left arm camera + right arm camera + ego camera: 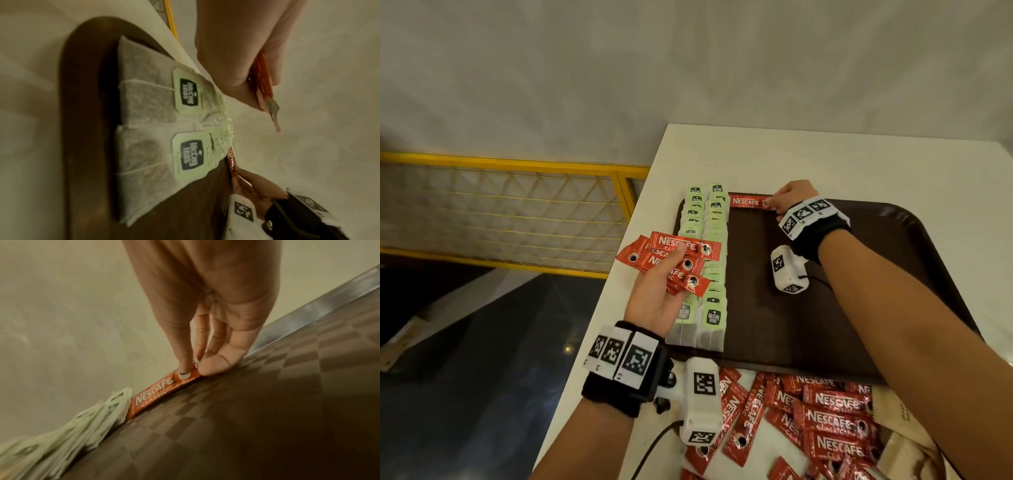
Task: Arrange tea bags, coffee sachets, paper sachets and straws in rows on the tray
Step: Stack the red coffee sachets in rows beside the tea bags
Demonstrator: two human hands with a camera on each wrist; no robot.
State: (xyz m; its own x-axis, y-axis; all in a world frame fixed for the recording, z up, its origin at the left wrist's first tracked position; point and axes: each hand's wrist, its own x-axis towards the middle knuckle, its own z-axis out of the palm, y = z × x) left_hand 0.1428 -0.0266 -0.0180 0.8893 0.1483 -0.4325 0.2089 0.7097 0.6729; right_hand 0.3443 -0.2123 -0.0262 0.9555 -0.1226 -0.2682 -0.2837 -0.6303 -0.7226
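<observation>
Nearest the head camera, a loose pile of red coffee sachets [825, 425] lies on the white surface [825, 154], just beside the near rim of the dark brown tray [859, 291]; a few beige paper sachets [900, 452] lie at the pile's right edge, partly hidden by the right forearm. Along the left side of the tray, green-tagged tea bags [705, 260] lie overlapped in two adjoining rows running from the near rim to the far rim. The left hand [654, 294] hovers palm-up over the near part of these rows, its fingers and thumb curled round a fanned bundle of coffee sachets [671, 260]; the left wrist view shows the bundle edge-on, held between thumb and fingers. The right hand [791, 202] reaches to the far rim of the tray, where its thumb and fingertips pinch the right end of a single coffee sachet [748, 202]. This sachet lies flat along the far rim, its left end just beside the far end of the tea bag rows; whether the two touch cannot be told, since the right wrist view is blurred there. The tray floor to the right of the tea bags bears a faint chequered texture. Beyond the surface's left edge stands a yellow mesh railing [517, 205].
</observation>
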